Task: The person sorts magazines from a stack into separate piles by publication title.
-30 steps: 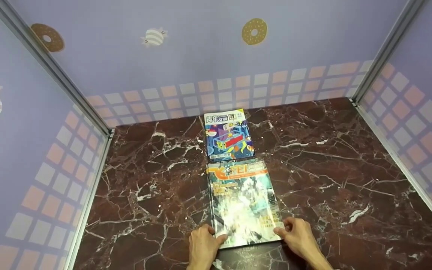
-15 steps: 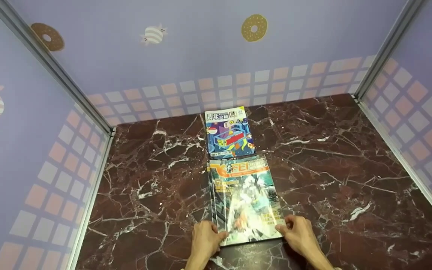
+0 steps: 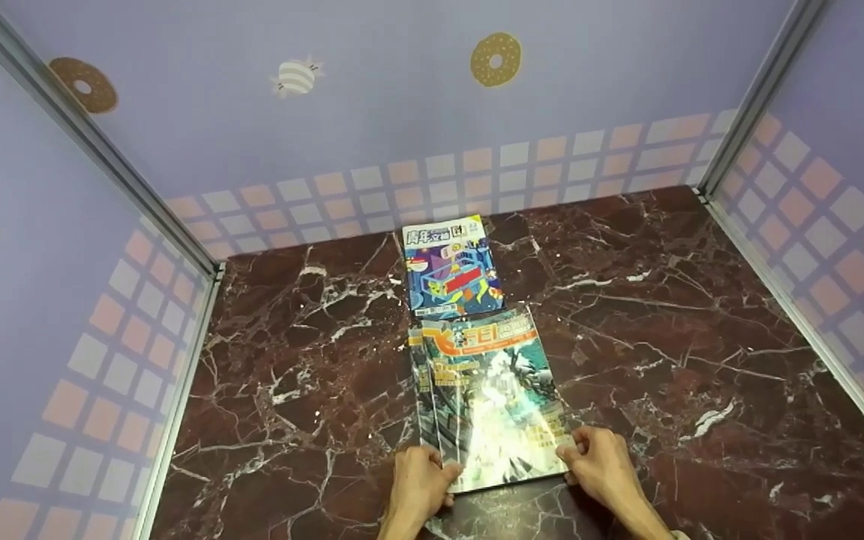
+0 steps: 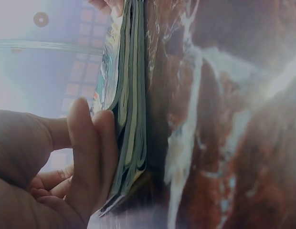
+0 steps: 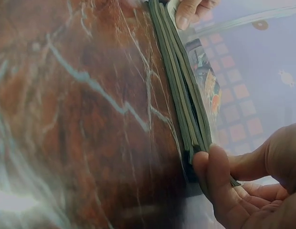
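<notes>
A stack of glossy magazines [image 3: 488,397] lies flat on the dark marbled table, its top cover green and orange with bright glare. Its spines are fanned a little at the left side. My left hand [image 3: 421,480] pinches the near left corner, thumb on the top cover. At the near right corner my right hand [image 3: 601,465] grips the edge between thumb and fingers. Seen from the left wrist, several magazine edges [image 4: 131,95] are layered beside the fingers. The right wrist view shows the same layered edges [image 5: 179,90], slightly parted near the fingertips.
A smaller magazine [image 3: 453,270] with a blue, colourful cover lies just beyond the stack, near the back wall [image 3: 394,112]. Purple panels with printed sweets and tiles enclose the marbled table [image 3: 664,360] at the back, left and right.
The top magazine has shifted slightly right, so more of the left edges beneath it show. My left hand has moved a little to the right. The head view has shifted slightly.
</notes>
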A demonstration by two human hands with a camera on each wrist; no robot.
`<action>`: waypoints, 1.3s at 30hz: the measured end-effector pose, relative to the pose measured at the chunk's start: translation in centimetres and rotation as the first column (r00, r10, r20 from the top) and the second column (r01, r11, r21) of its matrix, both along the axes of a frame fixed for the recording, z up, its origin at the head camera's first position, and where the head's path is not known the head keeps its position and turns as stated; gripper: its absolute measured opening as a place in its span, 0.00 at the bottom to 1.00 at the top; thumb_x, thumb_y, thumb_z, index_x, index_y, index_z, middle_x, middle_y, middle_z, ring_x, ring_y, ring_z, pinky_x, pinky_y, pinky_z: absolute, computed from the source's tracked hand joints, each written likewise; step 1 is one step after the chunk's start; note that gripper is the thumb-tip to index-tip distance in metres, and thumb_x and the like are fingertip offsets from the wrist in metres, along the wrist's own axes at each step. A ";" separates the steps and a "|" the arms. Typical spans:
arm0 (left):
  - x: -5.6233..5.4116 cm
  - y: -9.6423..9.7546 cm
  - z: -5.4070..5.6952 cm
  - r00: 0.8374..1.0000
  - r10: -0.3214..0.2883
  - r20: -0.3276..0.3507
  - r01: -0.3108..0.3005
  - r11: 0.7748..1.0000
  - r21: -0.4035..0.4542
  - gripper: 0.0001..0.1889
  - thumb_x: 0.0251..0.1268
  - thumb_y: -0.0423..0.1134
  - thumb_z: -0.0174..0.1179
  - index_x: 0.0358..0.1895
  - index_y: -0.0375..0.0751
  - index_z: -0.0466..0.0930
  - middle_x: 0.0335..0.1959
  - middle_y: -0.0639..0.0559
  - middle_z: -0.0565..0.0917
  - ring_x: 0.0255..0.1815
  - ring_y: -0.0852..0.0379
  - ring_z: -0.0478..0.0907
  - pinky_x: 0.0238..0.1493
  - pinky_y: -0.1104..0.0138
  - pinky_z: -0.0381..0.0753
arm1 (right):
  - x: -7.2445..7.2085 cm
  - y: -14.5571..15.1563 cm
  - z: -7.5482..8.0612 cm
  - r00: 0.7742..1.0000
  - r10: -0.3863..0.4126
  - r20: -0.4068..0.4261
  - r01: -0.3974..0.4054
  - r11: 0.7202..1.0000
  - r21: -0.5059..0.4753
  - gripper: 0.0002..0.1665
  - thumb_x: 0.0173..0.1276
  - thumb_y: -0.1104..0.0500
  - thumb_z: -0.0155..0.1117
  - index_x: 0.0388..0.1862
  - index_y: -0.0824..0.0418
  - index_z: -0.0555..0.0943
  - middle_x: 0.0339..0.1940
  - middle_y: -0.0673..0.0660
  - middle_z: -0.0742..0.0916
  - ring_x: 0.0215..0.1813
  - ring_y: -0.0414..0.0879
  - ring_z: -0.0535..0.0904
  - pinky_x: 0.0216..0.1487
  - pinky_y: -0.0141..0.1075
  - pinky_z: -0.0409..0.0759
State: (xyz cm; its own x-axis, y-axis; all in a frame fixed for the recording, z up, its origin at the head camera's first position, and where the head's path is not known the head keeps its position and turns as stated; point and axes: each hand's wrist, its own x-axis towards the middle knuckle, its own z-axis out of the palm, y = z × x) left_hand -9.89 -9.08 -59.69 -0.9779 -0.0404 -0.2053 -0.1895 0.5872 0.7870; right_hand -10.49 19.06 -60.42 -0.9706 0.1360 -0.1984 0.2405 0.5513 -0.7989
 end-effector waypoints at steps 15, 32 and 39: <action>-0.7 -0.3 -4.0 0.996 -0.036 -0.086 0.044 0.994 0.097 0.17 0.59 0.34 0.78 0.22 0.48 0.77 0.12 0.61 0.79 0.05 0.69 0.76 0.11 0.73 0.73 | 0.0 0.8 0.4 0.999 0.002 -0.033 0.000 0.997 0.077 0.15 0.65 0.63 0.78 0.23 0.58 0.81 0.16 0.48 0.82 0.18 0.40 0.80 0.29 0.31 0.74; -2.3 2.1 -1.9 0.931 -0.067 -0.360 0.107 0.990 0.091 0.18 0.57 0.29 0.76 0.21 0.44 0.75 0.12 0.58 0.79 0.05 0.71 0.74 0.10 0.73 0.71 | -0.5 2.2 1.0 0.987 -0.112 -0.118 0.115 0.993 0.017 0.06 0.66 0.65 0.79 0.31 0.63 0.88 0.23 0.53 0.89 0.20 0.38 0.85 0.26 0.29 0.79; -3.6 2.9 0.0 0.974 -0.063 -0.218 0.108 0.974 0.199 0.12 0.60 0.30 0.76 0.26 0.39 0.79 0.17 0.53 0.82 0.08 0.66 0.79 0.13 0.70 0.78 | -1.8 3.5 1.8 0.979 -0.122 -0.165 0.124 0.992 -0.003 0.04 0.65 0.67 0.78 0.34 0.66 0.89 0.25 0.56 0.91 0.19 0.37 0.84 0.26 0.28 0.80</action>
